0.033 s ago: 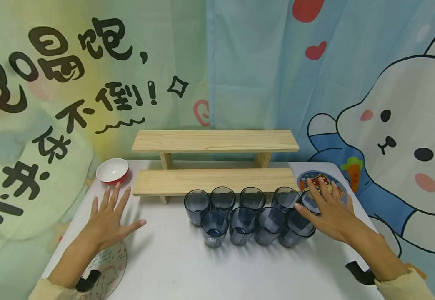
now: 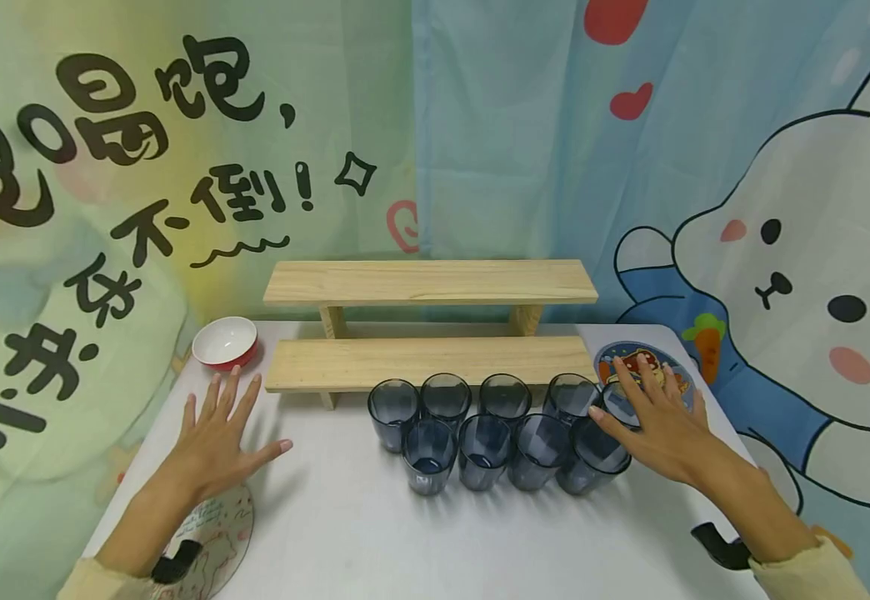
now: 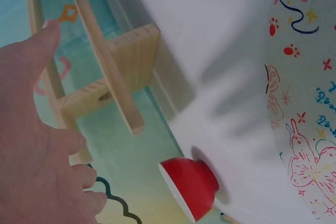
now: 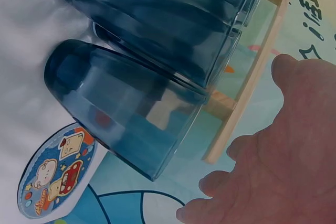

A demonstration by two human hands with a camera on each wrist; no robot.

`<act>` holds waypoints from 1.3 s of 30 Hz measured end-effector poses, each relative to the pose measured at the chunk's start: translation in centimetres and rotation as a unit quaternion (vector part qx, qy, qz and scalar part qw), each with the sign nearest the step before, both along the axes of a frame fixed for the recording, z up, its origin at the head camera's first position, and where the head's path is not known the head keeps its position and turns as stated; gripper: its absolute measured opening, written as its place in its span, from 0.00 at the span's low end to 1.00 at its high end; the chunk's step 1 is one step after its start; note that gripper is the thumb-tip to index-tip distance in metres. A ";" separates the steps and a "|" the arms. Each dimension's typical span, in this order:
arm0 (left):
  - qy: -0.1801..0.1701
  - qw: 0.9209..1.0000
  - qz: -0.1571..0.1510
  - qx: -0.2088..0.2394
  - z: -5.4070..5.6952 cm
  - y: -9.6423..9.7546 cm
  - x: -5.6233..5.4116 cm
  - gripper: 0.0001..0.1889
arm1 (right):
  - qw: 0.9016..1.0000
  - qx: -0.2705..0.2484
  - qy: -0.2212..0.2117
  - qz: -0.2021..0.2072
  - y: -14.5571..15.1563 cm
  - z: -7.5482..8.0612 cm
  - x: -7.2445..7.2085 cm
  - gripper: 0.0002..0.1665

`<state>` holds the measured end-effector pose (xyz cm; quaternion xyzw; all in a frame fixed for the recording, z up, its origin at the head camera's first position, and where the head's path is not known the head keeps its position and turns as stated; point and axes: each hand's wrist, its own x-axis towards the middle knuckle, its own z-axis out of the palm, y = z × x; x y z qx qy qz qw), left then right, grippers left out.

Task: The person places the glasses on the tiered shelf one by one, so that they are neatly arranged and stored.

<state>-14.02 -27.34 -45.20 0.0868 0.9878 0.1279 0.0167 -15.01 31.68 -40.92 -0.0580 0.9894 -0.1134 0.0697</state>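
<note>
**Open hands beside clustered tumblers**

Nine blue tumblers [image 2: 480, 429] crowd table centre. The right hand [image 2: 656, 421], fingers straight, hovers over the 3 o'clock tumbler [image 2: 618, 400]. The left hand [image 2: 217, 437] rests flat at 9 o'clock. A careless reach could topple neighbouring tumblers.

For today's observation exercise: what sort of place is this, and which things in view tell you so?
Probably a staged tabletop set rather than a real kitchen: cartoon rabbit backdrop cloths hang behind a white table, which holds a two-step wooden rack and a cluster of blue tumblers.
</note>
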 end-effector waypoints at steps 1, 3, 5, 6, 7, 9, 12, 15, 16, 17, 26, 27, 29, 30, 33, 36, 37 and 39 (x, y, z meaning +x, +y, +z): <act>0.000 1.000 0.000 0.000 0.0 0.0 0.0 0.61 | 1.000 -0.001 -0.001 0.000 0.0 0.0 0.0 0.60; 0.000 1.000 0.000 -0.001 0.0 0.0 0.0 0.61 | 1.000 -0.002 -0.001 0.000 0.1 0.0 0.0 0.60; 0.000 1.000 0.000 0.000 0.1 0.1 0.1 0.60 | 1.000 -0.003 -0.003 -0.001 0.2 -0.1 0.0 0.60; 0.001 1.000 0.000 0.000 0.1 0.1 0.1 0.60 | 1.000 -0.004 -0.003 -0.002 0.2 -0.1 0.0 0.60; 0.001 1.000 -0.001 0.001 0.1 0.1 0.1 0.60 | 1.000 -0.005 -0.005 -0.002 0.3 -0.1 0.0 0.60; 0.001 1.000 -0.001 0.004 0.1 0.1 0.1 0.60 | 1.000 -0.009 -0.006 -0.003 0.4 -0.2 0.1 0.60; 0.004 1.000 0.000 0.014 0.0 0.1 0.0 0.60 | 1.000 -0.016 -0.005 -0.002 0.6 -0.1 0.0 0.59; 0.008 1.000 0.001 0.027 -0.1 -0.1 -0.4 0.59 | 1.000 -0.027 0.003 -0.001 1.0 -0.1 0.0 0.59; 0.009 0.999 0.001 0.033 -0.2 -0.1 -0.5 0.59 | 0.999 -0.033 0.005 -0.001 1.1 -0.1 -0.1 0.59; 0.010 0.999 0.001 0.038 -0.2 -0.2 -0.7 0.59 | 0.999 -0.038 0.006 -0.001 1.3 0.0 -0.1 0.59; 0.010 0.990 0.000 0.141 -1.2 -0.9 -2.7 0.56 | 0.996 -0.090 0.012 -0.018 2.5 0.7 0.7 0.55; 0.005 0.988 0.004 0.154 -1.4 -0.9 -2.9 0.56 | 0.995 -0.094 0.017 -0.026 2.6 0.6 1.0 0.54; 0.003 0.986 0.013 0.169 -1.7 -1.0 -3.4 0.56 | 0.993 -0.107 0.032 -0.046 2.9 0.4 1.7 0.52; 0.003 0.984 0.019 0.175 -1.9 -1.0 -3.7 0.56 | 0.991 -0.113 0.045 -0.058 2.9 0.3 2.1 0.50; 0.003 0.981 0.039 0.192 -2.4 -0.9 -4.4 0.56 | 0.983 -0.129 0.090 -0.094 3.0 -0.2 3.2 0.46; -0.001 0.976 0.054 0.213 -2.9 -0.7 -5.2 0.57 | 0.973 -0.144 0.127 -0.124 2.9 -1.0 4.3 0.41; -0.002 0.974 0.056 0.220 -3.1 -0.6 -5.4 0.57 | 0.970 -0.152 0.133 -0.132 2.8 -1.3 4.6 0.40; -0.002 0.969 0.058 0.239 -3.5 -0.5 -5.8 0.56 | 0.965 -0.167 0.140 -0.145 2.6 -1.9 5.2 0.39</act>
